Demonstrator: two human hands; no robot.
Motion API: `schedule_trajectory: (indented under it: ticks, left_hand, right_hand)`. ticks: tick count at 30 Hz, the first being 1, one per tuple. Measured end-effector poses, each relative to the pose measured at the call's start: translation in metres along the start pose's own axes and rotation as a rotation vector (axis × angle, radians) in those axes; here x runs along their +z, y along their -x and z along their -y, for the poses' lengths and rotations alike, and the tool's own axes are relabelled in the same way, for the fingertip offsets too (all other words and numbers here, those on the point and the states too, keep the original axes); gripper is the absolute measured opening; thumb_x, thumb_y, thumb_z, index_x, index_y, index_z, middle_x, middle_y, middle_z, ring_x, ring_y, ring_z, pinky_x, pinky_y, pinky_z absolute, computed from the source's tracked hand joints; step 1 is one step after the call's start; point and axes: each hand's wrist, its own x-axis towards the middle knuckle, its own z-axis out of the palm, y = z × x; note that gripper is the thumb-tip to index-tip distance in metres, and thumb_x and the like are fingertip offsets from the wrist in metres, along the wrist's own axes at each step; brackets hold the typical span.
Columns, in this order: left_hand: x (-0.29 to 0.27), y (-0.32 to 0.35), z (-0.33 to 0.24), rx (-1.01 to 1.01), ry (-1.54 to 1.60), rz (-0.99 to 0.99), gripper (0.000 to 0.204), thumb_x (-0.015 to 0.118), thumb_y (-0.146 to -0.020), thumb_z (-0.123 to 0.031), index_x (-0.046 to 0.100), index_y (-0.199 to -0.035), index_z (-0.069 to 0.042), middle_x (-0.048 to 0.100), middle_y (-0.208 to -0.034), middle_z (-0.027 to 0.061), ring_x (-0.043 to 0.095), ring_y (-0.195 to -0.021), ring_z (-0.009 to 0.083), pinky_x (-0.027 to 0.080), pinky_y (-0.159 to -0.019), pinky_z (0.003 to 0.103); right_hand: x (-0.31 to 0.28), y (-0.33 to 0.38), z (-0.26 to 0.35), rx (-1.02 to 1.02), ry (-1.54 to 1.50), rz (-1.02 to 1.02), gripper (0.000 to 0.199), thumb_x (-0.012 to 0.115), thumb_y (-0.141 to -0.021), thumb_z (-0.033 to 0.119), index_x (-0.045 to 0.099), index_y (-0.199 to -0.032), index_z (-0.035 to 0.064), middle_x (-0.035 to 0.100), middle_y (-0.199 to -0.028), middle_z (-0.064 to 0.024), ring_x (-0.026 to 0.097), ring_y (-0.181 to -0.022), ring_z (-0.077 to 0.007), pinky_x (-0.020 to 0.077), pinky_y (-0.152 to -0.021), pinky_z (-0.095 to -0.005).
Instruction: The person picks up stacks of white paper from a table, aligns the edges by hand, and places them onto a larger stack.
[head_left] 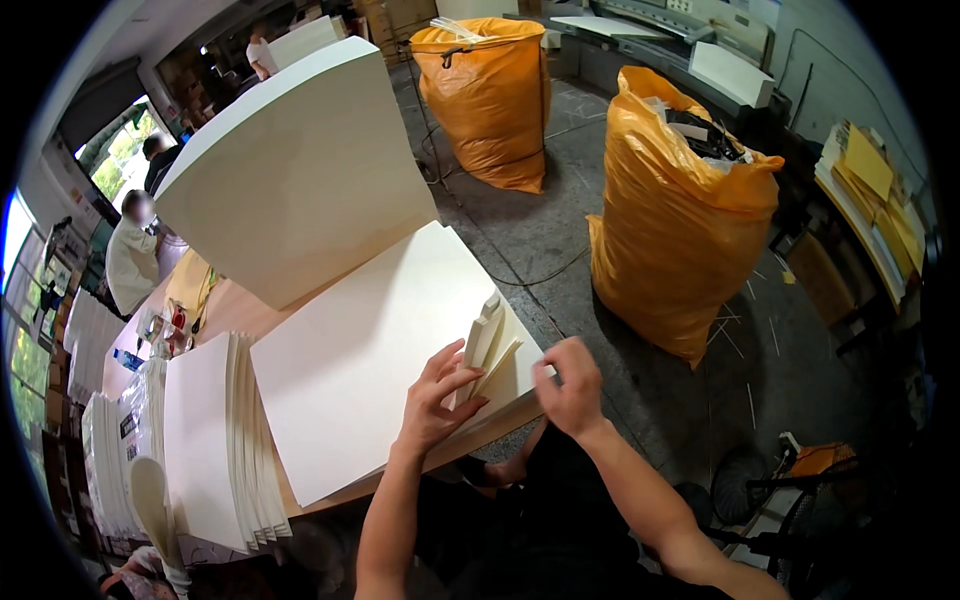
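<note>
The folded cream paper strips (485, 345) lay on the white sheets (345, 360), near their right edge. Your left hand (437, 398) was against them, half open; whether it gripped them, I could not tell. Your right hand (572, 387) was curled beside the sheets, its content not visible. Beyond stood two orange sacks (680, 215).

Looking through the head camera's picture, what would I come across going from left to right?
Fanned stack of white rectangular sheets → person's bare left hand → person's bare right hand → nearer stuffed orange plastic sack → flat yellow sheet at far right.
</note>
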Motion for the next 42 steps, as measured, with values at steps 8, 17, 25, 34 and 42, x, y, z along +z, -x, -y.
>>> schedule_trajectory:
  ticks: [8,17,25,34,42]
  left_hand:
    - [-0.002,-0.002,-0.011,0.031,-0.048,0.017,0.051,0.089,-0.071,-0.001,0.074,-0.118,-0.017,0.054,-0.147,0.0153,0.063,-0.128,0.0362,0.058,-0.103,0.043]
    - [0.000,-0.003,-0.005,0.052,-0.086,0.037,0.052,0.090,-0.070,-0.003,0.076,-0.117,-0.018,0.056,-0.146,0.0152,0.062,-0.129,0.0348,0.058,-0.103,0.044]
    - [0.002,0.002,-0.002,-0.014,0.037,0.015,0.054,0.092,-0.068,-0.006,0.075,-0.118,-0.019,0.056,-0.147,0.0155,0.060,-0.132,0.0355,0.057,-0.103,0.045]
    - [0.007,-0.001,-0.014,0.240,-0.480,0.207,0.069,0.085,-0.075,-0.021,0.062,-0.140,-0.031,0.052,-0.152,0.0157,0.055,-0.135,0.0377,0.053,-0.107,0.046]
    - [0.012,-0.010,-0.002,0.137,-0.495,0.170,0.076,0.082,-0.081,-0.026,0.051,-0.146,-0.003,0.058,-0.139,0.0172,0.056,-0.131,0.0348,0.049,-0.109,0.047]
  right_hand:
    - [-0.008,0.003,-0.024,0.390,0.354,0.308,0.029,0.074,-0.089,0.031,0.063,-0.089,0.0038,0.069,-0.110,-0.0177,0.067,-0.103,-0.0381,0.0532,-0.081,-0.0494]
    - [0.014,-0.026,-0.016,0.887,-1.030,0.356,0.032,0.064,-0.100,0.020,0.056,-0.075,0.0028,0.063,-0.067,-0.0043,0.065,-0.061,-0.0131,0.0465,-0.053,-0.0316]
    - [0.002,0.004,-0.011,0.060,-0.028,0.015,0.023,0.068,-0.091,0.021,0.058,-0.081,0.0039,0.064,-0.082,-0.0133,0.064,-0.076,-0.0339,0.0518,-0.071,-0.0436]
    - [0.022,0.027,-0.029,-0.132,-0.057,0.679,0.045,0.062,-0.083,0.034,0.072,-0.121,0.0113,0.062,-0.136,-0.0171,0.042,-0.141,-0.0376,0.0214,-0.121,-0.0548]
    - [0.023,0.019,-0.024,-0.099,-0.128,0.506,0.035,0.065,-0.086,0.024,0.072,-0.114,0.0054,0.067,-0.121,-0.0149,0.053,-0.128,-0.0359,0.0317,-0.117,-0.0485]
